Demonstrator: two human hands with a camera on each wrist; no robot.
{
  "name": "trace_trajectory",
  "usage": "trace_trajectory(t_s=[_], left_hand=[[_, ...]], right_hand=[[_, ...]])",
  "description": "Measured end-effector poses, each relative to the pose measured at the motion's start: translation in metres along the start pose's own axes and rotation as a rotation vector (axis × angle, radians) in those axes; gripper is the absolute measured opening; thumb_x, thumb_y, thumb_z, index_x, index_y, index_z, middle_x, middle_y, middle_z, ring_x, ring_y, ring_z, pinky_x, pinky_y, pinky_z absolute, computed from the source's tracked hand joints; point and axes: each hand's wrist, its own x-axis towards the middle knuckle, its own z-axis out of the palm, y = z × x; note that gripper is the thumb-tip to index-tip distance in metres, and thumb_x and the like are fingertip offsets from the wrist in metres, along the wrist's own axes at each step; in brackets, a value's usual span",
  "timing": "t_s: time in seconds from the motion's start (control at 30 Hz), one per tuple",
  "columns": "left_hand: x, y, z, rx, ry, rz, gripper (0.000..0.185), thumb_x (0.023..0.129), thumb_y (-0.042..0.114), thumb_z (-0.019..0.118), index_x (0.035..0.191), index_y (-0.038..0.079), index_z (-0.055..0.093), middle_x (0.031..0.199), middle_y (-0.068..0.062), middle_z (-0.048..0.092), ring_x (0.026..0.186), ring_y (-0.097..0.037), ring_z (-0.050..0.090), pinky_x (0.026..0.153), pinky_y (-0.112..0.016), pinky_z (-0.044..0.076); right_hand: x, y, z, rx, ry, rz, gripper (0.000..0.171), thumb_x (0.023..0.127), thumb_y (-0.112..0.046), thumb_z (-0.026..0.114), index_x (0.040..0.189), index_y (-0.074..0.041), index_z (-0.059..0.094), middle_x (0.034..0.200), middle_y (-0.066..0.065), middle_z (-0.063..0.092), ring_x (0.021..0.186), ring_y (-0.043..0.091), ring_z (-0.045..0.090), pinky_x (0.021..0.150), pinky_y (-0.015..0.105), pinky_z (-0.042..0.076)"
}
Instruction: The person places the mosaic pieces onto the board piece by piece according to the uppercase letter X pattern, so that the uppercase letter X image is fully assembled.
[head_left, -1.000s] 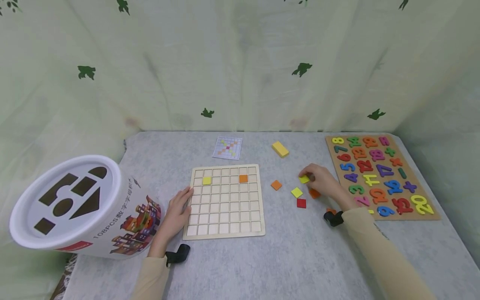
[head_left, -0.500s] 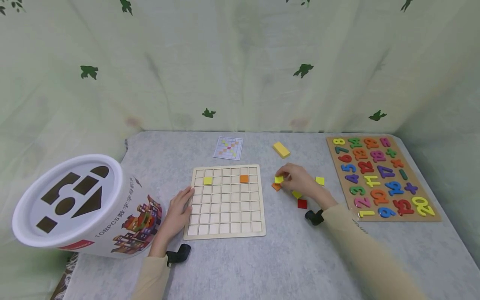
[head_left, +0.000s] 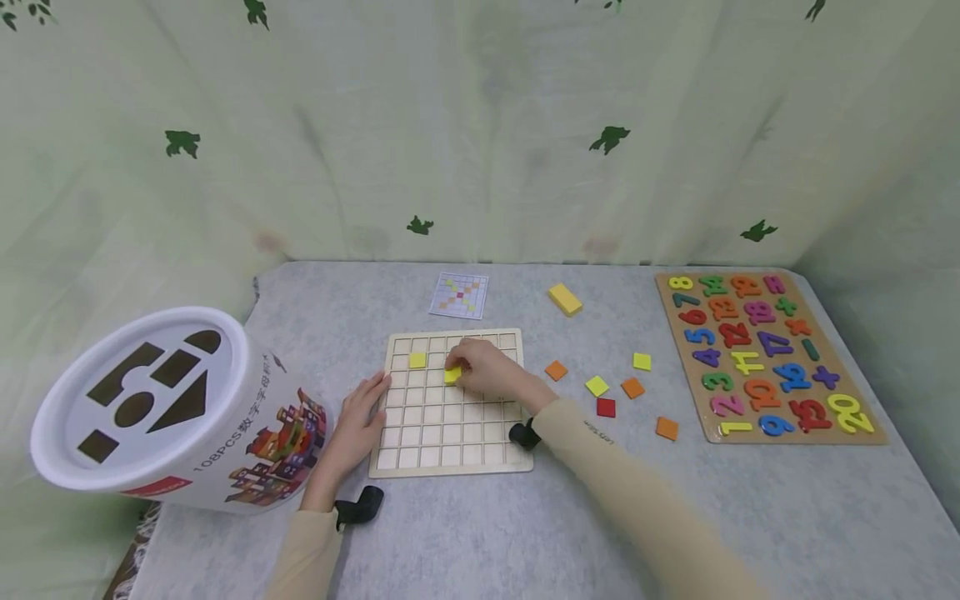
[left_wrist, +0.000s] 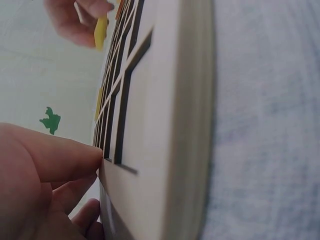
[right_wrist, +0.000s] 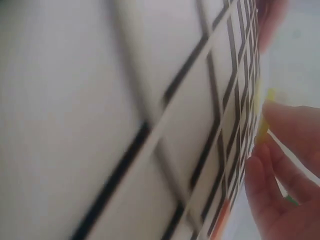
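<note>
A wooden grid board (head_left: 450,462) lies on the table, with a yellow square tile (head_left: 417,360) in its upper left part. My right hand (head_left: 487,368) pinches another yellow square tile (head_left: 452,377) over the board's upper middle. In the left wrist view this held tile (left_wrist: 101,33) stands apart from the grid surface. My left hand (head_left: 358,421) rests with its fingers on the board's left edge. An orange tile (right_wrist: 220,220) shows on the board in the right wrist view; in the head view my right hand covers that area.
Loose orange (head_left: 633,388), yellow (head_left: 597,386) and red (head_left: 606,407) tiles lie right of the board. Behind it are a patterned card (head_left: 459,296) and a yellow block (head_left: 565,299). A number puzzle board (head_left: 720,358) lies at right; a large white tub (head_left: 225,433) stands at left.
My right hand has carried the yellow tile leftward from the loose tiles to above the board. My left hand has stayed at the board's left edge.
</note>
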Motion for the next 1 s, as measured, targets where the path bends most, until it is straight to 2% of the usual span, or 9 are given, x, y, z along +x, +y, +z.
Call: trace_trajectory(t_s=[0.13, 0.3, 0.47, 0.53, 0.63, 0.77, 1.0], left_hand=[[0.001, -0.002, 0.0, 0.012, 0.002, -0.011, 0.049, 0.096, -0.004, 0.045, 0.144, -0.008, 0.035, 0.153, -0.023, 0.024, 0.139, -0.046, 0.01, 0.107, -0.063, 0.01], [0.001, -0.008, 0.004, -0.016, 0.046, 0.023, 0.05, 0.094, -0.004, 0.046, 0.143, -0.007, 0.037, 0.152, -0.021, 0.026, 0.139, -0.044, 0.011, 0.11, -0.059, 0.01], [0.001, -0.006, 0.004, -0.014, 0.03, -0.01, 0.05, 0.095, -0.004, 0.044, 0.144, -0.005, 0.035, 0.153, -0.02, 0.024, 0.14, -0.042, 0.01, 0.11, -0.058, 0.009], [0.002, -0.002, 0.003, -0.012, 0.002, -0.036, 0.051, 0.095, -0.005, 0.043, 0.145, -0.006, 0.033, 0.154, -0.021, 0.022, 0.14, -0.044, 0.008, 0.108, -0.061, 0.009], [0.002, -0.001, 0.003, -0.012, -0.005, -0.042, 0.051, 0.096, -0.004, 0.043, 0.146, -0.006, 0.032, 0.154, -0.021, 0.021, 0.14, -0.044, 0.007, 0.109, -0.061, 0.009], [0.003, -0.001, 0.003, -0.009, -0.012, -0.047, 0.051, 0.096, -0.004, 0.042, 0.146, -0.005, 0.031, 0.155, -0.02, 0.02, 0.141, -0.043, 0.007, 0.109, -0.061, 0.008], [0.002, -0.002, 0.003, -0.001, -0.006, -0.047, 0.051, 0.096, -0.004, 0.042, 0.146, -0.006, 0.031, 0.155, -0.02, 0.021, 0.141, -0.043, 0.007, 0.108, -0.061, 0.008]], right_hand=[[0.016, -0.012, 0.014, -0.038, -0.033, 0.026, 0.021, 0.086, 0.0, 0.065, 0.106, -0.004, 0.068, 0.094, 0.002, 0.057, 0.081, 0.014, 0.05, 0.073, 0.022, 0.043], [0.025, -0.02, 0.025, -0.105, -0.011, 0.081, 0.023, 0.084, 0.003, 0.063, 0.106, -0.006, 0.067, 0.098, 0.001, 0.058, 0.087, 0.014, 0.053, 0.08, 0.022, 0.045], [0.024, -0.023, 0.023, -0.1, -0.006, 0.1, 0.026, 0.082, 0.004, 0.063, 0.106, -0.006, 0.066, 0.095, 0.001, 0.056, 0.087, 0.015, 0.051, 0.079, 0.023, 0.044], [0.02, -0.021, 0.019, -0.079, 0.002, 0.088, 0.026, 0.083, 0.004, 0.061, 0.106, -0.006, 0.066, 0.095, 0.002, 0.056, 0.085, 0.015, 0.05, 0.077, 0.024, 0.043], [0.01, -0.013, 0.01, -0.018, 0.036, 0.074, 0.024, 0.084, 0.003, 0.061, 0.105, -0.005, 0.066, 0.095, 0.003, 0.058, 0.084, 0.015, 0.051, 0.074, 0.025, 0.044], [-0.014, 0.007, -0.013, 0.066, 0.11, 0.088, 0.021, 0.084, 0.001, 0.062, 0.104, -0.002, 0.067, 0.097, 0.006, 0.062, 0.084, 0.016, 0.055, 0.073, 0.027, 0.047], [-0.07, 0.055, -0.051, 0.093, 0.186, 0.214, 0.019, 0.086, 0.0, 0.062, 0.104, -0.003, 0.069, 0.103, 0.006, 0.063, 0.091, 0.02, 0.057, 0.076, 0.033, 0.05]])
